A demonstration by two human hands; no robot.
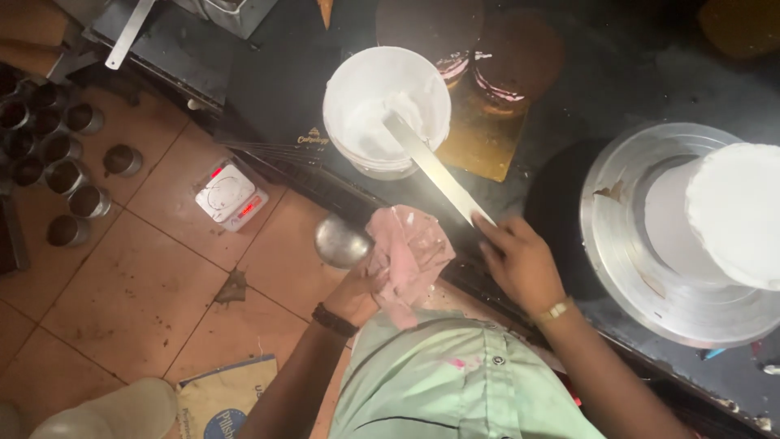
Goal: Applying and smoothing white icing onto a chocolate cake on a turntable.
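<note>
Over the dark bench (pixel 569 81), seen from the head camera, the right hand (pixel 520 260) has its grip pinched on a long metal spatula (pixel 435 167), whose blade tip dips into the white bucket of cream (pixel 386 110). Left hand (pixel 366 280), grip closed, clutches a pink cloth (pixel 406 256). A white-iced cake (pixel 735 211) sits on the metal turntable (pixel 617 252) to the right.

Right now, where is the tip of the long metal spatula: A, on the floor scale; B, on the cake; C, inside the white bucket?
C: the right hand holds the spatula, and its blade tip dips into the white bucket of white cream.
</note>
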